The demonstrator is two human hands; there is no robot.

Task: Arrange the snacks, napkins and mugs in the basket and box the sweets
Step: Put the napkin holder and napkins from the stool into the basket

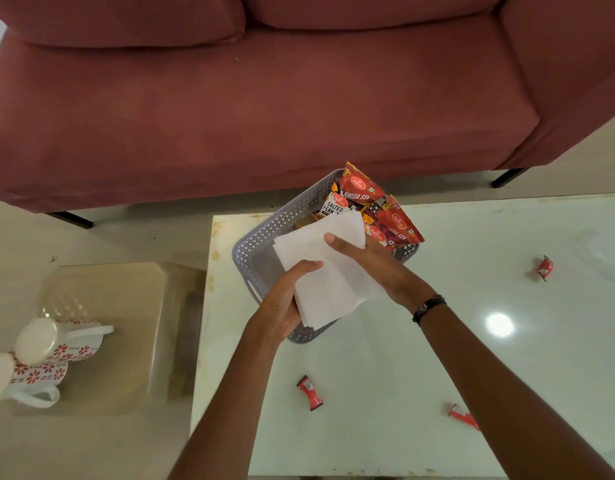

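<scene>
Napkins (328, 271) pinched by both hands over basket (261, 244); sweets (309, 393) scattered nearby.

The basket (261, 247) sits at the table's (437, 341) far left corner, snack packets (375, 209) in its far end; three sweets (309, 392) lie scattered on the table nearer; two mugs (39, 355) lie left on a stool (133, 306).

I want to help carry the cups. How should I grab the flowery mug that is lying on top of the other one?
Take the upper mug by its handle, coming from the table side. It lies tipped on the lower mug on the beige stool, and the handle sticks out free toward the table. Gripping the round body might make it roll, so the handle seems safer.
</scene>
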